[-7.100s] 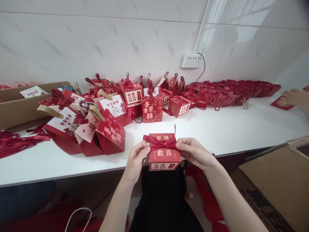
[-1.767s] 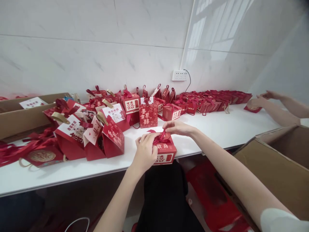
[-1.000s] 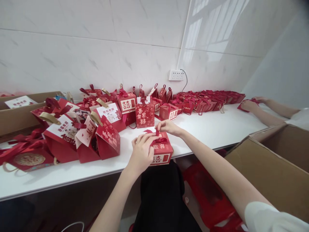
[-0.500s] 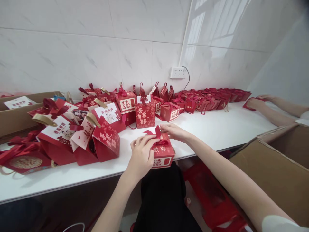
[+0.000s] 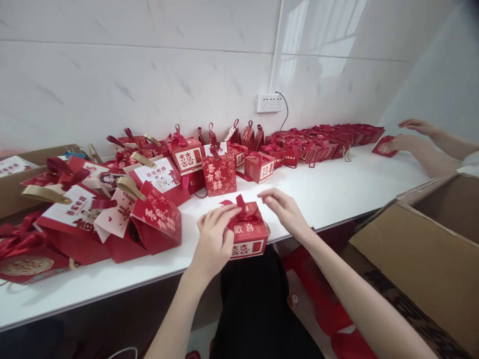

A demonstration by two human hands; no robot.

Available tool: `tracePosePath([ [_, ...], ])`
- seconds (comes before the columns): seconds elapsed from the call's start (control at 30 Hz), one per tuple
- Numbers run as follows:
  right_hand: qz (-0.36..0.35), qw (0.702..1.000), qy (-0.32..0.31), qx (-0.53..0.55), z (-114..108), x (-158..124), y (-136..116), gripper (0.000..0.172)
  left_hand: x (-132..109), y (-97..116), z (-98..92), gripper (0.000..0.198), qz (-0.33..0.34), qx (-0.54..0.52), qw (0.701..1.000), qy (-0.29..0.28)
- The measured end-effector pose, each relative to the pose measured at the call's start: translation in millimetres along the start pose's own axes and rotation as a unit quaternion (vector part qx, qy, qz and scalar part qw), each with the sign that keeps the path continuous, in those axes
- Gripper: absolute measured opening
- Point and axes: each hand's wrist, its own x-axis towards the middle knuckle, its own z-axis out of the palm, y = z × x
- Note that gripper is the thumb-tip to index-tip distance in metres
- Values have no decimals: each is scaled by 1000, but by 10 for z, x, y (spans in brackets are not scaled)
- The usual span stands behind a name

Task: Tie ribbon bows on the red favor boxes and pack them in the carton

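Note:
A red gift box (image 5: 256, 232) with white and gold lettering stands at the table's front edge, with a dark red ribbon bow (image 5: 247, 215) on its lid. My left hand (image 5: 212, 242) grips its left side, fingers reaching over the top beside the bow and the thumb low at the front. The fingertips are partly hidden by the bow. Just right of the box, my right hand (image 5: 286, 212) hovers apart from it, empty, its fingers loosely bent and open. Behind the box stands a taller red gift box (image 5: 219, 174), with a smaller ribboned box (image 5: 259, 167) to its right.
Several red gift boxes with handles (image 5: 160, 214) crowd the table's left side. A long row of red boxes (image 5: 325, 144) lines the wall. At the far right, another person's hands (image 5: 406, 142) are at a red box (image 5: 384, 145). An open cardboard carton (image 5: 415, 244) stands at the right.
My right hand has left the bow and moved slightly right of the box. My left hand stays at the box. The other person's far hand has lifted from their red box. The view has shifted slightly.

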Motion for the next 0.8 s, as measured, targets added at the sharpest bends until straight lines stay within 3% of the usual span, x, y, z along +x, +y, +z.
tracePosePath([
  [0.1,-46,995,-41,-78,-42,-229,-23,21,-53,-37,38,30,-22,-60,988,137],
  [0.17,-53,993,-55,-93,-30,-292,-17,22,-91,-59,52,20,-97,-87,975,181],
  [0.27,-57,994,-46,-82,-1,-287,-11,18,-116,-74,41,21,-244,-176,945,125],
  [0.33,-62,995,-36,-62,7,-257,-16,13,-111,-74,25,30,-295,-259,917,67],
  [0.47,-50,998,-36,-25,27,-225,-22,13,-96,-74,39,37,-302,-363,880,44],
  [0.67,103,983,25,150,196,-280,13,28,-130,-97,164,34,-308,-498,808,66],
  [0.8,153,966,63,197,286,-295,5,35,-157,-93,208,33,-304,-527,789,85],
])
